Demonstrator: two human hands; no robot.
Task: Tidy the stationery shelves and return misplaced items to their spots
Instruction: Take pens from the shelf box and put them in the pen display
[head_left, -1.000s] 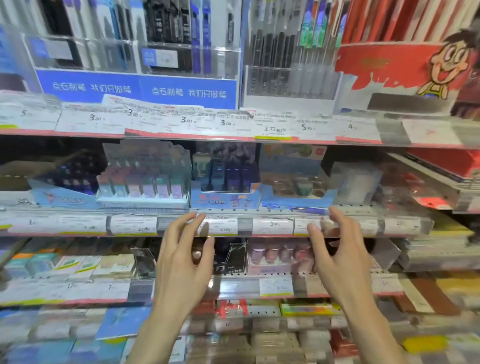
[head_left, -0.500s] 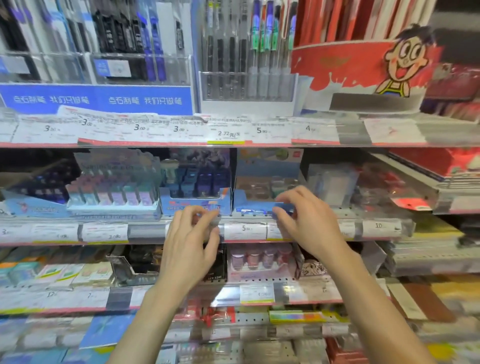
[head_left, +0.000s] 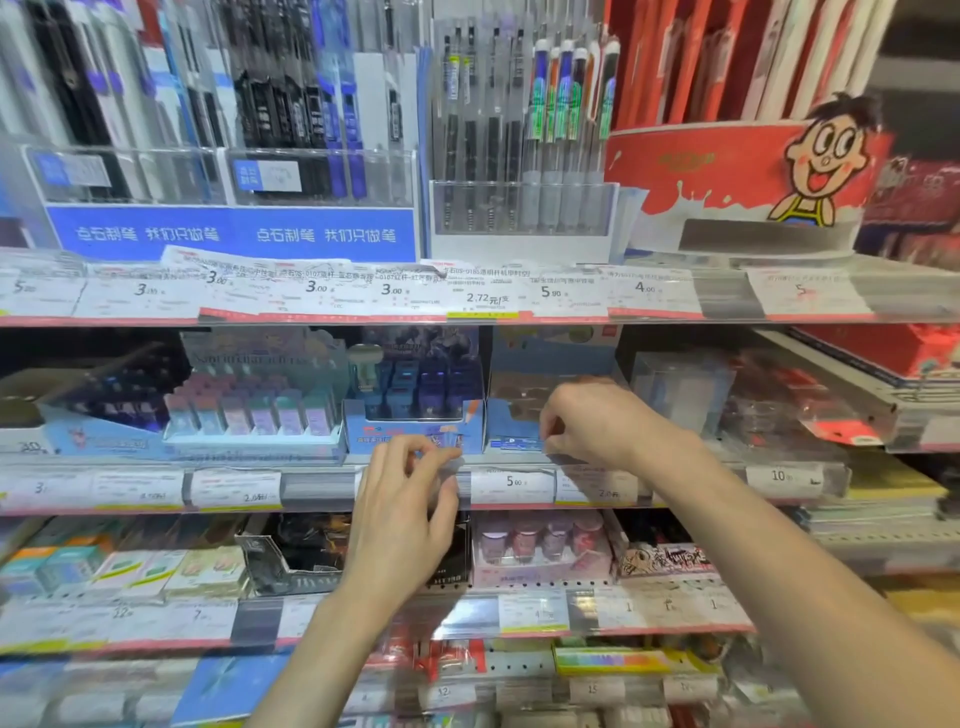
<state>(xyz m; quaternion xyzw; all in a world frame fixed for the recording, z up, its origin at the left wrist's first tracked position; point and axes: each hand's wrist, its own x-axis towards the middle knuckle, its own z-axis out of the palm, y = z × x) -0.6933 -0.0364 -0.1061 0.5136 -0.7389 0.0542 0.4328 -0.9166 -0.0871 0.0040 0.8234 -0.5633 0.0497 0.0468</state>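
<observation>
My right hand (head_left: 592, 423) reaches onto the middle shelf, and its curled fingers pinch the end of a slim blue pen (head_left: 514, 443). The pen lies along the front of a light-blue display box (head_left: 550, 358). My left hand (head_left: 408, 512) is lower and to the left, in front of the shelf rail. Its bent fingertips and thumb pinch a clear price label (head_left: 457, 467) on the rail, just below a dark-blue display box (head_left: 415, 434) of small bottles. My hands hide part of both the pen and the label.
A pastel display box (head_left: 254, 415) stands left of the blue one, and clear plastic packs (head_left: 680, 389) stand to the right. Pen racks (head_left: 519, 156) and a red cartoon tub (head_left: 737, 171) fill the top shelf. Lower shelves hold erasers and small boxes (head_left: 540, 545).
Both hands rose from below the rail to the middle shelf. The right hand moved left and closed on the pen, while the left hand's fingers closed on the price label.
</observation>
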